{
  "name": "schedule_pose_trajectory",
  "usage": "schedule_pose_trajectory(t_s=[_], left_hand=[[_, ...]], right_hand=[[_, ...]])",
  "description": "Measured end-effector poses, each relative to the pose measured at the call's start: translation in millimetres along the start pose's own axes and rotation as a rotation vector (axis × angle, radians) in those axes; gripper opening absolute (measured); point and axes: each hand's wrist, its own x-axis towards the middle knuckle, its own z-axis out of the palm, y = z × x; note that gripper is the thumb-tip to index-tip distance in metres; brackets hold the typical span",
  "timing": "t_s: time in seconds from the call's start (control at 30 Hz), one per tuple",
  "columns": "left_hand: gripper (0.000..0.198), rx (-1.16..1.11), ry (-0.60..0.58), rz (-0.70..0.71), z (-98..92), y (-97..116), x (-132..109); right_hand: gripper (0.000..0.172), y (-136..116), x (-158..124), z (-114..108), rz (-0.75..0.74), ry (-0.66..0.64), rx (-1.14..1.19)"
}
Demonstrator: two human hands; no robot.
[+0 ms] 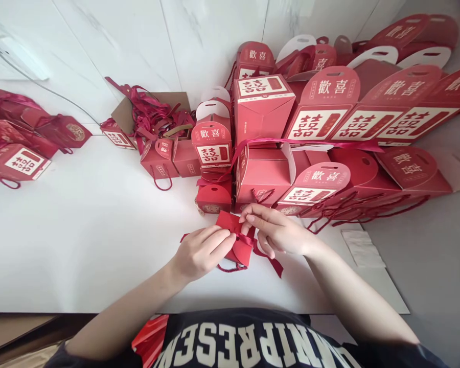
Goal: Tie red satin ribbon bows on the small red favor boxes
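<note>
A small red gift box (pixel 240 253) with a twisted cord handle sits on the white table in front of me. Around its top runs a red ribbon (pixel 268 258), one tail of which hangs off to the right. My left hand (pixel 203 250) pinches the ribbon at the middle of the box with thumb and fingers together. On the other side, my right hand (pixel 274 230) is closed on the ribbon beside it, thumb and index finger close together. The fingers cover part of the knot area, so its shape is hidden.
Stacks of red boxes (pixel 324 105) with white labels stand at the back right. An open carton (pixel 182 99) holds a heap of red ribbons. More red boxes (pixel 25 161) lie at the far left. White papers (pixel 362 248) rest near the right edge of the white table (pixel 99 245).
</note>
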Motion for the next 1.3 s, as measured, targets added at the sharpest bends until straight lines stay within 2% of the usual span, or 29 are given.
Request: schedule_pose_trajectory(t_s=[0.2,0.27,0.43,0.57,0.63,0.7,0.8,0.87,0.97,1.13,1.3], left_hand=[[0.015,-0.009,0.072,0.032,-0.3,-1,2],[0.014,-0.009,0.070,0.045,-1.5,-1,4],[0.017,0.000,0.044,0.062,-2.2,-3,3],[0.018,-0.007,0.007,0.045,-1.6,-3,2],[0.016,-0.032,-0.072,-0.027,-2.8,-3,5],[0.012,-0.102,-0.188,-0.160,-6.4,-5,11],[0.026,-0.253,-0.376,-0.378,-15.8,-9,21],[0.030,-0.344,-0.461,-0.501,-22.4,-13,26],[0.022,-0.470,-0.523,-0.657,-28.8,-19,29],[0.037,-0.782,-0.689,-0.896,-27.7,-28,25],[0.039,-0.995,-0.713,-1.012,-25.6,-39,21]], right_hand=[[0.031,-12,9,-12,0.114,-0.273,-0.013],[0.030,-9,12,-13,0.126,-0.308,0.006],[0.026,1,11,-8,0.106,-0.181,0.054],[0.028,5,6,-8,-0.001,-0.122,0.027],[0.030,6,4,-8,-0.036,-0.111,0.013],[0.030,7,3,-8,-0.036,-0.094,0.005],[0.029,8,3,-7,-0.032,-0.083,-0.008],[0.029,9,2,-6,-0.045,-0.078,-0.034],[0.030,10,2,-6,-0.064,-0.053,-0.091],[0.030,11,1,-6,-0.080,-0.036,-0.117],[0.024,10,0,-6,-0.122,-0.006,-0.163]])
